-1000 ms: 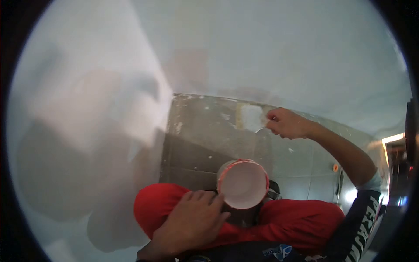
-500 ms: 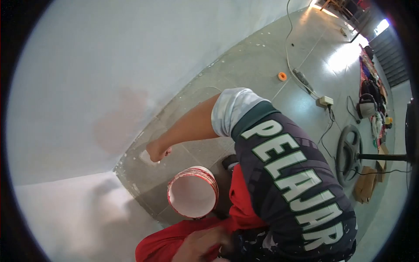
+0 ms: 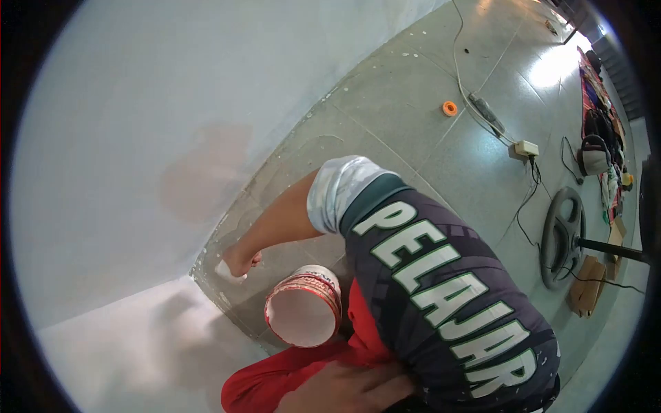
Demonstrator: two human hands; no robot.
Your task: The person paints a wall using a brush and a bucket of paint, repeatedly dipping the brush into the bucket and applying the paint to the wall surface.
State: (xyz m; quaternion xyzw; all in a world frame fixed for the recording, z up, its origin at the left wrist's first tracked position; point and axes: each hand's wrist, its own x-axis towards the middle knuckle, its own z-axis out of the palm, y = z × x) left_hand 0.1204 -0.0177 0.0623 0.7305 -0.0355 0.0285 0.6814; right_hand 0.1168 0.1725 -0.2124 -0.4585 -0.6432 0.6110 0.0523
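Observation:
At the left, low in the corner by the walls, my right hand (image 3: 239, 263) is closed on a white piece (image 3: 227, 272) and presses it to the grey floor. Whether that piece is cloth or something stiffer cannot be made out. The right arm reaches across from a dark sleeve lettered PELAJAR. Along the bottom edge, my left hand (image 3: 344, 387) lies over the red trousers (image 3: 258, 375) with its fingers stretched out, holding nothing visible. Between the hands a white bucket (image 3: 303, 315) with a red-smeared rim is tipped toward me.
Walls (image 3: 158, 138) meet the floor at the left. Farther right lie an orange roll (image 3: 449, 109), a dark grey tool (image 3: 486, 113), a white socket box (image 3: 527, 149) with cables, a steering-wheel-shaped base (image 3: 563, 237), and brown cardboard (image 3: 586, 286). Assorted items line the far right.
My right hand has moved slightly down and left with the white piece. My left hand has shifted right over the trousers and is less blurred. The view has shifted a little.

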